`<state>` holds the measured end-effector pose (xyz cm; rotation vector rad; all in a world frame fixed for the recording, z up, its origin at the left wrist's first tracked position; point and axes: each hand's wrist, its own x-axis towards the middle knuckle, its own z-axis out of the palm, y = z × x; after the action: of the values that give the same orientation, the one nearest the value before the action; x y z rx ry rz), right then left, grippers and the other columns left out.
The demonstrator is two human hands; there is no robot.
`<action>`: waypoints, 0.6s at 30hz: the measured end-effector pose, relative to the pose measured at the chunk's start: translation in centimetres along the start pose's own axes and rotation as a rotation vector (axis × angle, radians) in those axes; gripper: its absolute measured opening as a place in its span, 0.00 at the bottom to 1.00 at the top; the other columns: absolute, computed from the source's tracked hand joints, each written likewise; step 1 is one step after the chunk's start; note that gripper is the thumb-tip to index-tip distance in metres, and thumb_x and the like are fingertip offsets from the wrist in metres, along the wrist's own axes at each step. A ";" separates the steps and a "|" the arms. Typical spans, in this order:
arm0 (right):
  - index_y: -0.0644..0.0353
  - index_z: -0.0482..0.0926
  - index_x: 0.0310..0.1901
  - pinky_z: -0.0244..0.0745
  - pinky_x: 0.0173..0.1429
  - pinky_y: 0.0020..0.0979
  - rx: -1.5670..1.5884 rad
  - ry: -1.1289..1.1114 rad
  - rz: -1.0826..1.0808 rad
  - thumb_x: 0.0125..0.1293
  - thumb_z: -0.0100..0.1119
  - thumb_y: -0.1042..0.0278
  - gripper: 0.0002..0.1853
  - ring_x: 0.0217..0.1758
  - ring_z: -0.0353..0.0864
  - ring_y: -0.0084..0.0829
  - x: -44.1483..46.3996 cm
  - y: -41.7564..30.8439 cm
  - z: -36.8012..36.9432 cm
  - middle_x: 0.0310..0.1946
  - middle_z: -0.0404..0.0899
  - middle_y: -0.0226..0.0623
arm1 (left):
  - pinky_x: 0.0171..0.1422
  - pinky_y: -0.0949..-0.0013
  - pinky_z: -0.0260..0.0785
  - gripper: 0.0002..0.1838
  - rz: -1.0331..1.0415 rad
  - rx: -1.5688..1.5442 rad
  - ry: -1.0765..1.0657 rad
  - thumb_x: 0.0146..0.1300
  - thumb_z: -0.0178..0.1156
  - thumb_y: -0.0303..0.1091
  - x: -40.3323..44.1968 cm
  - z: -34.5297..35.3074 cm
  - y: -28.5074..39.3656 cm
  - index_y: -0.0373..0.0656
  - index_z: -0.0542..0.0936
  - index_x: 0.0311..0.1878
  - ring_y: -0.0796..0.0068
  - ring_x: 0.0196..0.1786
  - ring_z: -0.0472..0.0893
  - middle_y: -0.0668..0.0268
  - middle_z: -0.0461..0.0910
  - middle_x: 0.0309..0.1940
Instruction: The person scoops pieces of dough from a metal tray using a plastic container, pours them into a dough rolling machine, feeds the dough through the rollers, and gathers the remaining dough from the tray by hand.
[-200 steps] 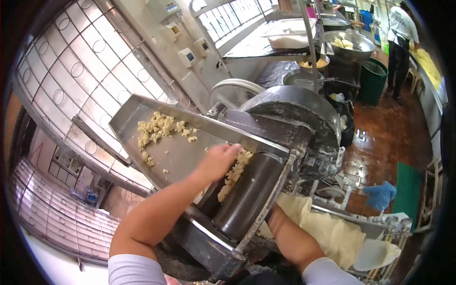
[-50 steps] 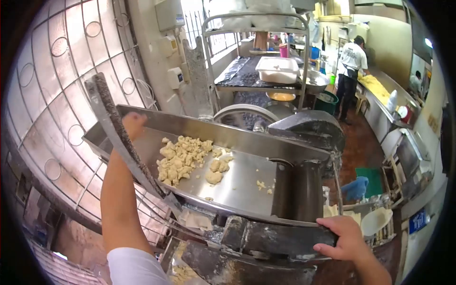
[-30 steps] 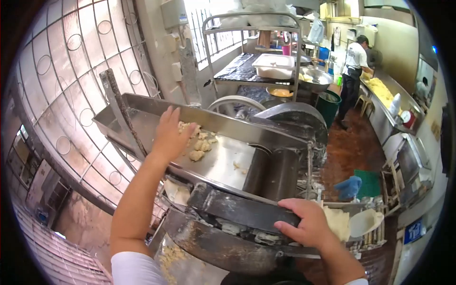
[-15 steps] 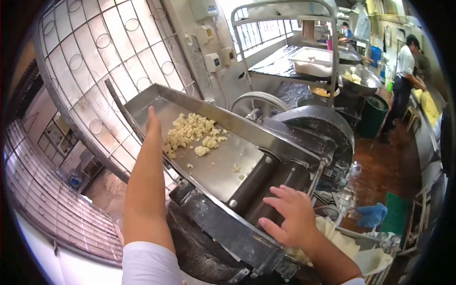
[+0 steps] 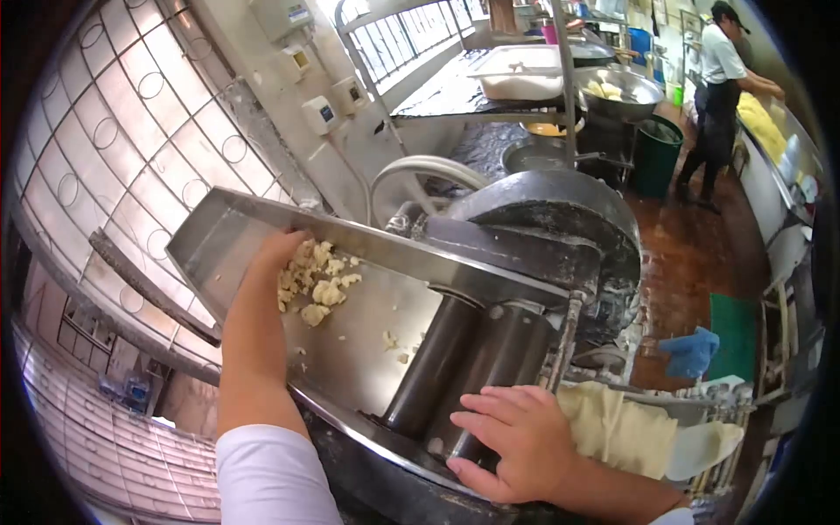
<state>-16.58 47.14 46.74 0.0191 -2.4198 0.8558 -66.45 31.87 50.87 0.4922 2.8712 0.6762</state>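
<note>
A metal tray (image 5: 367, 350) of a dough roller machine slopes across the middle of the view. Crumbly pale dough (image 5: 322, 284) lies in loose clumps toward its far end, with a few bits nearer the rollers. My left hand (image 5: 282, 248) reaches into the tray at the far edge of the clumps, its fingers mostly hidden. My right hand (image 5: 516, 437) is open, fingers spread, over the near end of the dark steel rollers (image 5: 490, 367); I cannot tell whether it touches them. Beside its wrist, a pale sheet of dough (image 5: 612, 429) lies in folds below the rollers.
A dark wheel guard (image 5: 551, 206) rises on the machine's far side. Behind stands a metal rack holding a white tub (image 5: 521, 74). A large bowl (image 5: 617, 92), a green bin (image 5: 656, 157) and a person (image 5: 722, 96) at a counter are farther right. A blue cloth (image 5: 691, 352) hangs near the machine.
My left hand has come down into the tray by the crumbled dough. My right hand stays spread near the rollers. The view has shifted, showing more of the folded dough sheet.
</note>
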 end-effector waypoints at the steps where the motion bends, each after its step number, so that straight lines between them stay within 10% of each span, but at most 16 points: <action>1: 0.54 0.82 0.44 0.67 0.57 0.40 0.001 0.016 0.002 0.50 0.67 0.50 0.22 0.53 0.78 0.37 -0.1 -0.1 0.0 0.47 0.81 0.35 | 0.65 0.59 0.64 0.38 0.070 -0.002 -0.010 0.58 0.58 0.60 -1.7 0.9 1.4 0.42 0.72 0.65 0.56 0.63 0.72 0.50 0.73 0.61; 5: 0.54 0.83 0.44 0.67 0.57 0.40 -0.008 0.051 -0.012 0.51 0.67 0.50 0.22 0.52 0.79 0.37 0.0 -0.2 -0.1 0.46 0.82 0.35 | 0.64 0.58 0.66 0.37 0.144 0.491 -0.007 0.57 0.58 0.59 -2.4 4.1 4.1 0.38 0.75 0.60 0.50 0.59 0.76 0.44 0.77 0.55; 9: 0.55 0.82 0.45 0.66 0.59 0.40 -0.012 -0.003 -0.024 0.56 0.63 0.47 0.22 0.54 0.77 0.36 -0.2 -0.2 -0.1 0.47 0.81 0.35 | 0.64 0.55 0.65 0.26 0.154 0.241 0.028 0.65 0.50 0.50 -8.2 -1.6 8.5 0.39 0.78 0.55 0.50 0.59 0.76 0.50 0.77 0.56; 11: 0.55 0.82 0.45 0.66 0.59 0.40 -0.015 0.009 -0.025 0.56 0.62 0.47 0.22 0.53 0.77 0.37 -0.1 0.1 -0.1 0.46 0.81 0.36 | 0.61 0.55 0.67 0.22 0.043 0.435 0.202 0.67 0.47 0.45 -0.8 -3.5 -1.5 0.42 0.78 0.56 0.53 0.57 0.77 0.54 0.79 0.55; 13: 0.56 0.82 0.45 0.66 0.59 0.40 -0.013 0.010 -0.021 0.57 0.62 0.48 0.22 0.53 0.77 0.37 -0.1 0.2 -0.1 0.46 0.81 0.36 | 0.59 0.55 0.68 0.20 0.568 0.821 0.177 0.67 0.48 0.43 -1.6 -3.8 -7.3 0.43 0.80 0.54 0.55 0.53 0.79 0.54 0.80 0.53; 15: 0.56 0.82 0.45 0.66 0.59 0.40 0.014 0.025 -0.028 0.57 0.62 0.49 0.21 0.53 0.77 0.38 -0.2 0.3 -0.1 0.46 0.81 0.37 | 0.54 0.50 0.71 0.21 -0.561 0.313 -0.441 0.65 0.53 0.45 -6.4 -3.6 2.5 0.44 0.77 0.56 0.57 0.51 0.80 0.56 0.79 0.52; 18: 0.57 0.82 0.45 0.66 0.60 0.40 0.029 0.041 -0.043 0.57 0.62 0.49 0.21 0.54 0.77 0.38 -0.3 0.4 -0.2 0.46 0.81 0.37 | 0.37 0.54 0.79 0.18 0.085 0.426 -0.469 0.65 0.53 0.42 -9.5 2.3 3.3 0.45 0.78 0.54 0.57 0.43 0.83 0.56 0.79 0.50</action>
<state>-16.36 47.49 46.50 0.0636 -2.3605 0.8640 -56.15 32.28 51.02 0.7187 2.5394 -0.0580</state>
